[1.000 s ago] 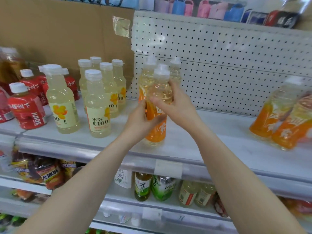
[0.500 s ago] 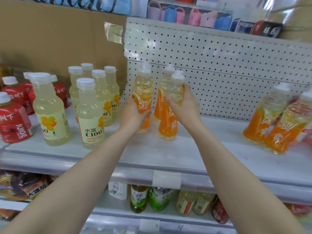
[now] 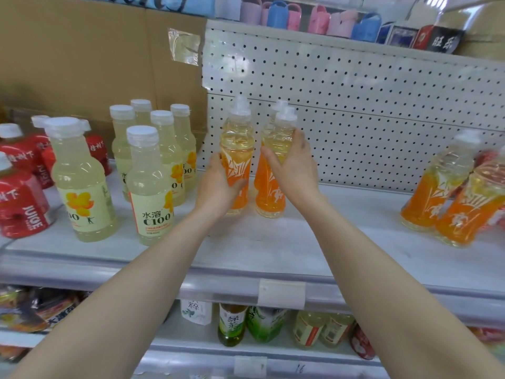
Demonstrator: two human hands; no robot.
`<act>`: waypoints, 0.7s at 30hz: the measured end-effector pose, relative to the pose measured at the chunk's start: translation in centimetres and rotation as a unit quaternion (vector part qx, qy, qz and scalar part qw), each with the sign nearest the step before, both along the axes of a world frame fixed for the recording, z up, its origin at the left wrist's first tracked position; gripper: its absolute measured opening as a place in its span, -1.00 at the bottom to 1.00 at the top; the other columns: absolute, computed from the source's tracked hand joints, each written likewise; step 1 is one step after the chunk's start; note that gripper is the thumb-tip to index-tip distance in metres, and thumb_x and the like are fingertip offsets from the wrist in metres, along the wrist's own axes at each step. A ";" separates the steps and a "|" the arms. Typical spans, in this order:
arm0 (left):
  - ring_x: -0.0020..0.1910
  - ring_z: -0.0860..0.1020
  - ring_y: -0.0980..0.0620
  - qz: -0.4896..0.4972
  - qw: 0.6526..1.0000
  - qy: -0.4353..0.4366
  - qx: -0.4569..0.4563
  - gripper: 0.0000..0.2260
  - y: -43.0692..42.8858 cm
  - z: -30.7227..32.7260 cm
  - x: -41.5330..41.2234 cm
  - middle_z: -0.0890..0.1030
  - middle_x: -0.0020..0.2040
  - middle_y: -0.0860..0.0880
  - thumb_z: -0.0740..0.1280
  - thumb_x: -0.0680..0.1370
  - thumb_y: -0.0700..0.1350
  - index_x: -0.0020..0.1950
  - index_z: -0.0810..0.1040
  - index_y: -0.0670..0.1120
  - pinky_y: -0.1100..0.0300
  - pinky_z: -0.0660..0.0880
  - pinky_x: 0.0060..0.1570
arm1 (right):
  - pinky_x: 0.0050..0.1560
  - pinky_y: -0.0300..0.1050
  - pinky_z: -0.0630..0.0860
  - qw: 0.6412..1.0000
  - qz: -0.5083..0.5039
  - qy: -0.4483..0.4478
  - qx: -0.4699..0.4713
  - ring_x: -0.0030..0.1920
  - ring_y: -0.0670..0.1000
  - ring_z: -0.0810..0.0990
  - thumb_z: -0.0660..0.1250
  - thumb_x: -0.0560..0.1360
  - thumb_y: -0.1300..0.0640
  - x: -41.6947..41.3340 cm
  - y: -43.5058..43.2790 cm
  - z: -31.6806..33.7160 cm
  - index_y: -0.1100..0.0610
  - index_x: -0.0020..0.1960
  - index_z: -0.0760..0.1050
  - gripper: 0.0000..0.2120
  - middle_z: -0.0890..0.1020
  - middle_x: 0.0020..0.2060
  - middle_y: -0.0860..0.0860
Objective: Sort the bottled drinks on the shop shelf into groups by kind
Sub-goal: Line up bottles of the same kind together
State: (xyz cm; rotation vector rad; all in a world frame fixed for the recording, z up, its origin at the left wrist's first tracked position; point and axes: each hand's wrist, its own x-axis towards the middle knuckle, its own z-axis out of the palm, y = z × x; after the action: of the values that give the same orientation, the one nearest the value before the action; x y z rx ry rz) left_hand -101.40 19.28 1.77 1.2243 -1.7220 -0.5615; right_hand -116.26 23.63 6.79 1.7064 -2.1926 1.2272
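White pegboard (image 3: 355,110), brown cardboard (image 3: 82,50)

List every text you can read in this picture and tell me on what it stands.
"水溶 C100": front pale yellow bottle.
"JUICE": red bottle.
"绿茶": green tea bottle.
"16": lower shelf edge.
Print on the orange bottles and the price tag: too blurred to read.

open shelf (image 3: 341,242) between centre orange bottles (image 3: 266,188) and right orange pair (image 3: 437,195), C100 bottles (image 3: 149,192) crowding left
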 end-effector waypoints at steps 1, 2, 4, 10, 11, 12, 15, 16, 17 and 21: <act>0.29 0.52 -0.06 -0.002 1.000 0.000 0.002 -0.38 0.0 -0.1 0.0 0.53 0.32 -0.02 0.49 0.48 -0.05 0.45 0.27 -0.02 0.07 0.45 0.13 | 0.14 0.13 0.45 1.000 -0.002 0.003 0.000 0.29 0.26 0.50 0.23 0.57 -0.29 0.1 0.0 0.0 0.13 0.55 0.09 -0.25 0.38 0.41 0.16; 0.28 0.52 -0.06 -0.006 1.000 -0.001 0.004 -0.38 -0.1 -0.1 0.0 0.53 0.32 -0.01 0.50 0.47 -0.04 0.44 0.28 -0.01 0.06 0.47 0.14 | 0.14 0.13 0.45 1.000 -0.002 0.004 -0.001 0.29 0.25 0.50 0.22 0.57 -0.29 0.1 0.1 0.0 0.13 0.55 0.09 -0.25 0.39 0.41 0.16; 0.29 0.52 -0.06 -0.012 1.000 -0.007 0.014 -0.38 -0.1 0.0 0.2 0.53 0.33 -0.01 0.50 0.47 -0.02 0.44 0.29 -0.01 0.02 0.48 0.16 | 0.14 0.13 0.45 1.000 0.001 0.008 -0.001 0.29 0.25 0.51 0.21 0.58 -0.30 0.0 0.3 -0.1 0.12 0.55 0.09 -0.25 0.39 0.40 0.15; 0.50 0.25 -0.10 0.044 0.998 -0.008 -0.052 -0.28 2.2 1.6 0.3 0.26 0.51 -0.11 0.46 0.52 -0.07 0.57 0.15 -0.09 0.03 0.22 0.44 | 0.06 0.02 0.40 0.998 -0.012 0.068 0.001 0.26 0.18 0.53 0.13 0.63 -0.25 -3.7 3.9 0.0 0.06 0.57 0.15 -0.37 0.35 0.45 0.08; 0.49 0.24 -0.09 0.061 0.995 0.002 -0.084 -0.31 3.0 1.9 0.0 0.26 0.51 -0.12 0.44 0.53 -0.09 0.56 0.16 -0.10 0.08 0.20 0.43 | 0.02 -0.01 0.38 0.996 -0.020 0.084 -0.013 0.23 0.16 0.54 0.14 0.65 -0.20 -5.1 5.3 -0.2 0.06 0.56 0.18 -0.42 0.36 0.44 0.07; 0.47 0.26 -0.08 0.071 0.990 0.014 -0.123 -0.37 3.9 2.3 -0.3 0.28 0.49 -0.12 0.41 0.54 -0.11 0.54 0.20 -0.11 0.13 0.19 0.41 | 0.00 -0.03 0.37 0.994 -0.030 0.104 -0.029 0.22 0.15 0.54 0.16 0.65 -0.15 -6.6 6.8 -0.5 0.07 0.55 0.22 -0.46 0.38 0.42 0.07; 0.40 0.32 -0.09 0.047 0.975 0.037 -0.214 -0.52 6.0 2.9 -3.0 0.36 0.39 -0.15 0.33 0.55 -0.13 0.44 0.32 -0.14 0.18 0.23 0.39 | 0.01 0.00 0.48 0.983 -0.075 0.150 -0.077 0.22 0.13 0.52 0.26 0.63 0.02 -12.0 11.8 -1.7 0.10 0.50 0.32 -0.53 0.48 0.31 0.09; 0.36 0.35 -0.10 0.023 0.973 0.041 -0.226 -0.55 6.3 3.0 -4.3 0.39 0.36 -0.15 0.33 0.55 -0.14 0.42 0.34 -0.14 0.11 0.27 0.40 | 0.04 0.02 0.50 0.979 -0.095 0.153 -0.092 0.23 0.13 0.50 0.28 0.61 0.08 -14.0 13.4 -2.2 0.11 0.49 0.34 -0.54 0.50 0.29 0.10; 0.32 0.39 -0.10 -0.009 0.972 0.043 -0.230 -0.56 6.6 3.0 -5.9 0.41 0.32 -0.13 0.33 0.53 -0.15 0.40 0.36 -0.12 0.02 0.32 0.38 | 0.09 0.04 0.50 0.975 -0.116 0.155 -0.105 0.25 0.14 0.49 0.29 0.60 0.13 -16.0 15.1 -2.6 0.12 0.47 0.35 -0.55 0.51 0.27 0.11; 0.19 0.44 0.03 -0.120 0.977 0.014 -0.178 -0.56 8.2 3.1 -13.9 0.44 0.24 -0.03 0.39 0.52 -0.15 0.39 0.40 -0.07 -0.04 0.43 0.28 | 0.20 0.06 0.44 0.964 -0.200 0.121 -0.124 0.26 0.16 0.48 0.29 0.56 0.20 -24.1 20.6 -3.7 0.15 0.45 0.35 -0.54 0.51 0.25 0.13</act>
State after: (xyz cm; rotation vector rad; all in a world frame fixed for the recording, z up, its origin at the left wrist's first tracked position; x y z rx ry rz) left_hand -115.30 27.52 4.89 0.7589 -1.8623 -0.3845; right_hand -140.34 44.23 3.06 1.1724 -2.0050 1.0687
